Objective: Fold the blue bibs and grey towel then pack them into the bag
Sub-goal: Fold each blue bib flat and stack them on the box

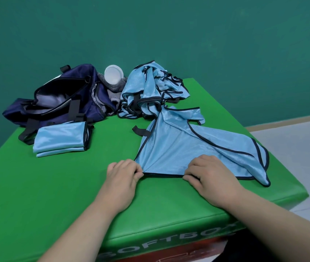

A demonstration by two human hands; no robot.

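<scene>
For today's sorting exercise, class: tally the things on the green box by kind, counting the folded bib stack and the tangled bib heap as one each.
Navy bag: 1
Grey towel: 1
White cup: 1
Spread bib: 1
Folded bib stack: 1
Tangled bib heap: 1
Total: 6

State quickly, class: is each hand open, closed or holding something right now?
Left hand: closed, pinching the near hem of the spread blue bib.
Right hand: closed, pinching the same hem.
</scene>
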